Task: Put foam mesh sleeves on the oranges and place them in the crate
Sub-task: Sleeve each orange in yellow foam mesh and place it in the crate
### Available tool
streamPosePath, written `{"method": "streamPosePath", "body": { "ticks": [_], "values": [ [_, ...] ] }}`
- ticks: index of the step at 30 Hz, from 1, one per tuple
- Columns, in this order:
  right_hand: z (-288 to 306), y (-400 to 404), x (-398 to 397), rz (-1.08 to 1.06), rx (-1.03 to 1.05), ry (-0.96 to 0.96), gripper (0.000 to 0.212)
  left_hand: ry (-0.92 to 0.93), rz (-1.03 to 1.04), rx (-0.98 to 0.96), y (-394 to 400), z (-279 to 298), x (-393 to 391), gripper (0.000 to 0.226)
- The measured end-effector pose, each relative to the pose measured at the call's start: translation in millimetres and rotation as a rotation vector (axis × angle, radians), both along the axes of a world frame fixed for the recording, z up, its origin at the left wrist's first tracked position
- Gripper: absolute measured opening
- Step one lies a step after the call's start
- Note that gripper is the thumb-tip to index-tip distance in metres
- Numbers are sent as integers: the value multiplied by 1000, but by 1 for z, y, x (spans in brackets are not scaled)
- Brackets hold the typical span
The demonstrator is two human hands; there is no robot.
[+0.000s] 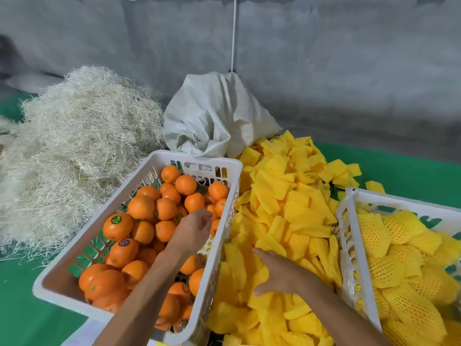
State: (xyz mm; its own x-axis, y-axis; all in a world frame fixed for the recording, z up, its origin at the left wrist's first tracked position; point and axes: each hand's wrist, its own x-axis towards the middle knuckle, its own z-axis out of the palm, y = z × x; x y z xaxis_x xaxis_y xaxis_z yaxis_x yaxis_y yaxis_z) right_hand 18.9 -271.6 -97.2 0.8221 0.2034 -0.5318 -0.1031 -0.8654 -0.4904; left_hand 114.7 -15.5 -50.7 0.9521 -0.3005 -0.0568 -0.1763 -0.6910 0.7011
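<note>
Left hand fingers loosely curled, empty, just above round oranges; right hand fingers flat on yellow foam mesh sleeves.

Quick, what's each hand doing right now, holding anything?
Left hand: over the oranges in the crate, fingers loosely curled, holding nothing that shows.
Right hand: flat on the sleeves, fingers straight, gripping none.
</note>
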Motion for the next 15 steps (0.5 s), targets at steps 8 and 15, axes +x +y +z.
{"method": "streamPosePath", "body": {
  "ticks": [8, 15],
  "values": [
    [6, 4, 13, -198, 185, -185, 69, 472, -141, 549, 22, -28, 1, 17],
    [26, 2, 16, -610, 397, -448, 44, 426, -229, 815, 12, -31, -2, 52]
  ]
}}
